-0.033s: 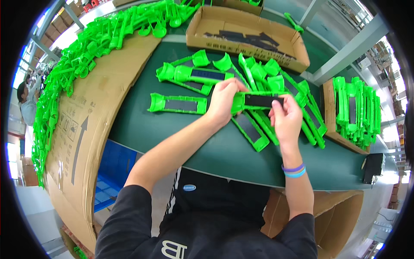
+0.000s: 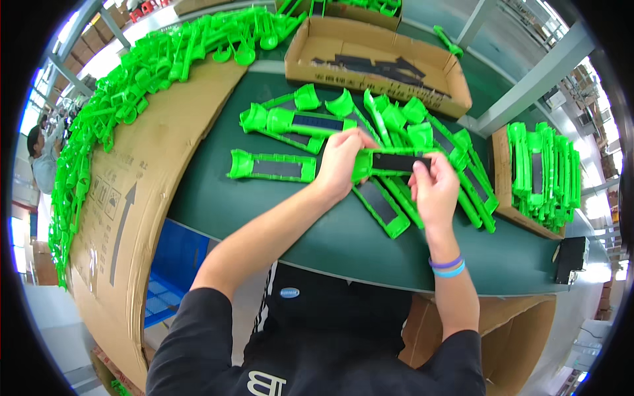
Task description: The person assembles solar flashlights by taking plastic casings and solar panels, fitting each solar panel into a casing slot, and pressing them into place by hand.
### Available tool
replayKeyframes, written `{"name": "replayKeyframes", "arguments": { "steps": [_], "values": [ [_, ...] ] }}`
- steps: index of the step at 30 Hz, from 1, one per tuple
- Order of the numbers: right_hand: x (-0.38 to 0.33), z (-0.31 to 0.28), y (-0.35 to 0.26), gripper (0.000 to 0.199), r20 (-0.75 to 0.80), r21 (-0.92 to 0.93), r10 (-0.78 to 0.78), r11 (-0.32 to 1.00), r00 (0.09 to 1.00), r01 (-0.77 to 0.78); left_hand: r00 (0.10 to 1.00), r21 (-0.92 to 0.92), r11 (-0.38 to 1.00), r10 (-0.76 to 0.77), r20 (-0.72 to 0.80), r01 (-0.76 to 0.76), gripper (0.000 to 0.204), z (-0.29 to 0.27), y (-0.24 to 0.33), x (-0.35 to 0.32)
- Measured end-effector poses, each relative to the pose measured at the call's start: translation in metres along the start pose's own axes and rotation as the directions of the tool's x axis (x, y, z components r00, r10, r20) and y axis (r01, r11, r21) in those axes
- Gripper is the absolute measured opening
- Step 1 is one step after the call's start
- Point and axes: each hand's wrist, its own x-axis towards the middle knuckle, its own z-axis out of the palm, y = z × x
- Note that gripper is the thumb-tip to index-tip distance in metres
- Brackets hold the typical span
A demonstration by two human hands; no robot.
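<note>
Over the green table (image 2: 264,211), I hold a long green plastic part (image 2: 361,165) with a black strip (image 2: 395,162) set in its channel. My left hand (image 2: 342,162) is closed around the part's left end. My right hand (image 2: 436,190) pinches its right end, the thumb on the strip near its tip. Just left of my left hand lies a similar green part (image 2: 240,165) with a dark strip. Behind and beneath the held part are several more green parts (image 2: 393,119), loosely heaped, some with dark strips.
A shallow carton (image 2: 296,63) with black strips stands at the back. To the right, another carton (image 2: 503,175) is packed with green parts, near a black box (image 2: 571,259). Left, a cardboard sheet (image 2: 155,142) borders a long green heap (image 2: 148,76); a blue crate (image 2: 173,264) sits below.
My right hand has shifted slightly left, staying at the strip's right end. The whole scene sits a little lower in the picture. My left hand keeps its hold.
</note>
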Motion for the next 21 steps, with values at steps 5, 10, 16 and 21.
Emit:
{"name": "replayKeyframes", "arguments": {
  "steps": [5,10,16,21],
  "values": [
    [-0.004,0.000,0.005,0.004,0.029,0.057,-0.010,0.998,1.000,0.008,0.999,-0.004,0.999,-0.033,0.005,0.033,0.020,-0.002,-0.001,-0.001],
    [0.008,-0.022,0.004,0.004,0.121,0.102,0.038,0.993,0.992,-0.051,0.991,0.082,0.996,0.014,0.136,-0.025,0.010,0.004,-0.004,-0.007],
    [0.021,-0.022,0.019,0.011,0.033,0.071,-0.084,0.994,0.996,0.082,0.967,0.164,0.974,0.118,0.224,-0.156,0.016,0.009,-0.004,-0.004],
    [0.017,-0.033,0.006,0.026,0.059,-0.497,-0.278,0.825,0.959,0.270,0.979,0.199,0.976,0.051,0.199,-0.091,0.019,0.005,0.003,-0.004]
  ]
}}
